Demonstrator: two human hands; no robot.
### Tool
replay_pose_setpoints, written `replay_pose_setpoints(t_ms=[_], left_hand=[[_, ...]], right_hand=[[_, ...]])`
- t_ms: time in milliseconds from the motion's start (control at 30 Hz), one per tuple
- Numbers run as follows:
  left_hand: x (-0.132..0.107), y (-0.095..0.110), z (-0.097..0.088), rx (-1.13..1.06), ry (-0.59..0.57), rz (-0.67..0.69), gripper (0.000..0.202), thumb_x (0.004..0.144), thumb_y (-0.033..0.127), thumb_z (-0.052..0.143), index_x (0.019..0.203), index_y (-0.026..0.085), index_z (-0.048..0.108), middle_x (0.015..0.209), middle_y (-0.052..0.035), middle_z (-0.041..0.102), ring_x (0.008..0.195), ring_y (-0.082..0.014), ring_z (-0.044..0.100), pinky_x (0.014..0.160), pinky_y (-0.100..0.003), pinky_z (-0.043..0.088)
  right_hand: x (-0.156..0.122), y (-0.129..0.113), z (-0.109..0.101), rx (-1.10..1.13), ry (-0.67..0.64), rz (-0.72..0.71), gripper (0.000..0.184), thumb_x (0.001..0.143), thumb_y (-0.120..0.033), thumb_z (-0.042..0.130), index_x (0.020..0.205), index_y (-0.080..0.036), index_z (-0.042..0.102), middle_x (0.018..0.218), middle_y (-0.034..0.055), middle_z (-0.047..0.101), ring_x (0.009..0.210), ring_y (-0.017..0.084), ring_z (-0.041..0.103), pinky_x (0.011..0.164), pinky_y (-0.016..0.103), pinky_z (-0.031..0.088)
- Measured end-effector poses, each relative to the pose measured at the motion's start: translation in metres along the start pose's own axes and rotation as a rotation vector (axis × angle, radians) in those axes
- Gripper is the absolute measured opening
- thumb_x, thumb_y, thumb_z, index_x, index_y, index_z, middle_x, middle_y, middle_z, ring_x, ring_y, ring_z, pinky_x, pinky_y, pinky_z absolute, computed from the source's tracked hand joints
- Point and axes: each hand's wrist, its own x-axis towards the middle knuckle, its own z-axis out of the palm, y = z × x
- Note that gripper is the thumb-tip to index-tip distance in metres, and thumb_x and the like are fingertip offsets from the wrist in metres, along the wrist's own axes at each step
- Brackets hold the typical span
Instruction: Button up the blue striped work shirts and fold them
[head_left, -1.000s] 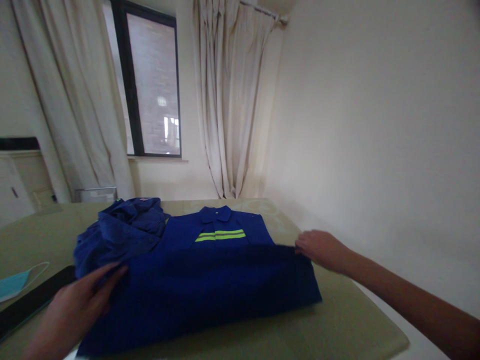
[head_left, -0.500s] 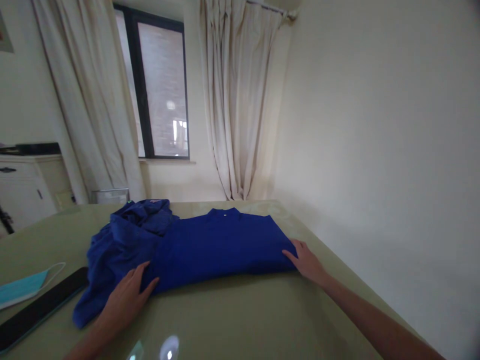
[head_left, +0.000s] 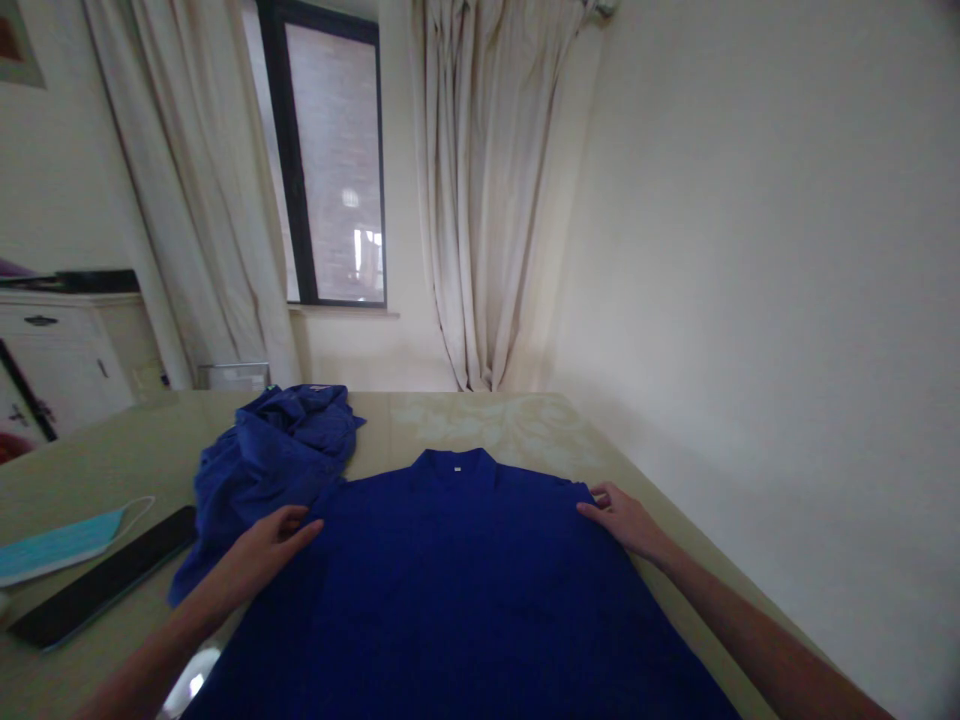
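Observation:
A dark blue collared shirt (head_left: 457, 590) lies spread out before me, its collar and small white neck label at the far end and its lower part running out of the bottom of the view. My left hand (head_left: 274, 540) pinches the shirt's left shoulder, thumb on top of the cloth. At the opposite shoulder, my right hand (head_left: 619, 515) has thumb and fingers closed on the edge. Behind my left hand a crumpled blue garment (head_left: 277, 450) sits in a heap, touching the shirt's left side.
On the left of the glossy greenish table (head_left: 405, 420) lie a light-blue face mask (head_left: 64, 548) and a long black flat object (head_left: 105, 580). A wall (head_left: 787, 300) runs along the right side. Curtains (head_left: 487, 200), a window (head_left: 337, 160) and a white cabinet (head_left: 60, 350) stand beyond.
The shirt, folded in a narrow band before, now reaches down past the bottom of the view. Its collar is nearer and clear of much of the heap. Both hands have shifted to the shoulders.

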Motion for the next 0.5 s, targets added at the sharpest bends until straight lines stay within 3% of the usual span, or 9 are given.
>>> replay_pose_setpoints(t_ms=[67, 133, 233, 300, 400, 500], left_hand=[[0.009, 0.008, 0.007, 0.022, 0.028, 0.018, 0.068, 0.06, 0.073, 0.068, 0.098, 0.017, 0.075, 0.094, -0.0115, 0.08, 0.093, -0.0352, 0.075, 0.086, -0.042, 0.06], [0.009, 0.006, 0.005, 0.056, 0.001, 0.054, 0.061, 0.065, 0.071, 0.066, 0.094, 0.019, 0.076, 0.088, -0.0084, 0.08, 0.088, -0.0335, 0.074, 0.079, -0.038, 0.059], [0.005, -0.001, -0.008, 0.079, -0.037, 0.083, 0.053, 0.073, 0.07, 0.063, 0.091, 0.022, 0.076, 0.082, -0.0036, 0.079, 0.084, -0.0302, 0.073, 0.072, -0.032, 0.057], [0.01, 0.003, -0.015, 0.095, 0.006, 0.091, 0.053, 0.074, 0.069, 0.063, 0.095, 0.022, 0.076, 0.088, -0.0031, 0.079, 0.086, -0.0295, 0.073, 0.073, -0.031, 0.056], [0.032, 0.024, -0.013, 0.169, 0.1, 0.087, 0.054, 0.079, 0.065, 0.057, 0.103, 0.021, 0.075, 0.102, -0.0063, 0.079, 0.093, -0.0305, 0.073, 0.08, -0.033, 0.056], [0.053, 0.043, 0.0, 0.274, 0.157, -0.001, 0.055, 0.084, 0.057, 0.045, 0.114, 0.017, 0.07, 0.11, -0.0118, 0.077, 0.102, -0.0339, 0.072, 0.088, -0.04, 0.055]], right_hand=[[0.003, -0.005, 0.01, -0.032, 0.034, -0.011, 0.033, 0.079, -0.038, 0.069, 0.107, -0.02, 0.069, 0.094, 0.0078, 0.077, 0.085, 0.026, 0.071, 0.076, 0.034, 0.051], [0.001, -0.007, 0.008, -0.119, 0.095, -0.06, 0.023, 0.08, -0.033, 0.067, 0.1, -0.022, 0.07, 0.09, 0.0068, 0.076, 0.086, 0.026, 0.07, 0.078, 0.035, 0.05], [-0.003, -0.013, -0.01, -0.179, 0.164, -0.163, 0.014, 0.085, -0.033, 0.062, 0.091, -0.023, 0.068, 0.089, 0.0058, 0.075, 0.087, 0.026, 0.069, 0.08, 0.035, 0.048], [0.002, -0.024, -0.024, -0.191, 0.206, -0.195, 0.014, 0.089, -0.033, 0.059, 0.094, -0.023, 0.067, 0.091, 0.0061, 0.074, 0.088, 0.025, 0.068, 0.08, 0.035, 0.047], [0.021, -0.047, -0.033, -0.23, 0.261, -0.122, 0.015, 0.093, -0.03, 0.057, 0.099, -0.021, 0.066, 0.1, 0.0093, 0.074, 0.094, 0.027, 0.067, 0.082, 0.035, 0.047], [0.041, -0.065, -0.02, -0.257, 0.283, -0.002, 0.021, 0.097, -0.025, 0.052, 0.112, -0.017, 0.064, 0.112, 0.0138, 0.072, 0.104, 0.029, 0.066, 0.087, 0.037, 0.047]])
